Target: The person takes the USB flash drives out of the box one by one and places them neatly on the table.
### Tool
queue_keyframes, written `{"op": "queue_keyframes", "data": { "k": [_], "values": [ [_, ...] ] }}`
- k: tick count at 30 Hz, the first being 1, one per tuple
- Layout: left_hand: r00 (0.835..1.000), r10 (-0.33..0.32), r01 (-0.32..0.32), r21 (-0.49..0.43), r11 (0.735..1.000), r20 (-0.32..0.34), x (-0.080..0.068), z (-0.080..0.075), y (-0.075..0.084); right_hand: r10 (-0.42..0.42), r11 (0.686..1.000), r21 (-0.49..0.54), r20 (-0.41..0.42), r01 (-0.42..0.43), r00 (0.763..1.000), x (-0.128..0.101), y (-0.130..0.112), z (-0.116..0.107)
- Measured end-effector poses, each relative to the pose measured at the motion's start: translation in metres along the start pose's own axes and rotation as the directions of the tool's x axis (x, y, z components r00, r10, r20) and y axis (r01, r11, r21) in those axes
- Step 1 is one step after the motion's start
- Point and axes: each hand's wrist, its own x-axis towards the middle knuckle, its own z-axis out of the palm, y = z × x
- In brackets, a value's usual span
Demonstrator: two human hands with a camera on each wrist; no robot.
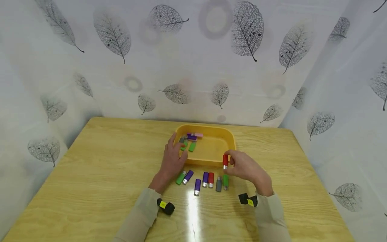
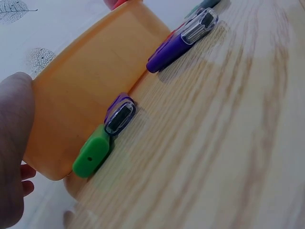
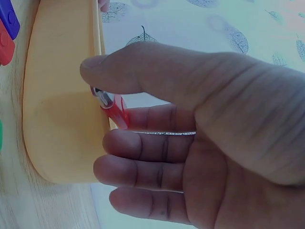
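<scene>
Right hand (image 1: 246,168) pinching a small red plastic USB stick with a clear cap (image 1: 225,161) between thumb and forefinger, other fingers loosely curled beneath. Stick held upright, long axis vertical, clear end down, just outside the near right corner of the shallow yellow plastic tray (image 1: 230,141); tray interior lying up and to the left of the grip, straight across the rim. Seen from the right wrist, same stick (image 3: 113,106) tucked under the thumb, close against the tray's outer wall (image 3: 62,119).

Left hand (image 1: 173,158) resting on the tray's near left corner, fingers straight over the rim, holding nothing; nearest to a green stick (image 1: 181,177) and a purple stick (image 1: 188,176) lying side by side on the pale wooden worktop (image 1: 90,174). From the left wrist, that green stick (image 2: 93,153) and the purple one (image 2: 119,114) lying right up against the tray wall.

More sticks lined up on the worktop between both hands; a few already lying in the tray's far left corner.
</scene>
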Motion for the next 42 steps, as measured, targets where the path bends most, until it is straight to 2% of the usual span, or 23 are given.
{"op": "queue_keyframes", "data": {
  "k": [16,32,42],
  "values": [
    [1.000,0.018,-0.018,0.004,1.000,-0.011,0.0007,-0.0007,-0.0003,-0.014,1.000,0.001,-0.004,0.014,1.000,0.0007,-0.0004,-0.0027],
    [1.000,0.021,-0.021,0.011,1.000,-0.005,0.0023,-0.0017,-0.0006,0.039,0.999,-0.018,-0.006,-0.039,0.999,0.0026,0.0018,-0.0051],
    [1.000,0.011,-0.011,0.005,1.000,0.015,0.0018,-0.0018,-0.0012,0.041,0.999,-0.022,-0.009,-0.041,0.999,0.0014,0.0022,-0.0043]
  ]
}}
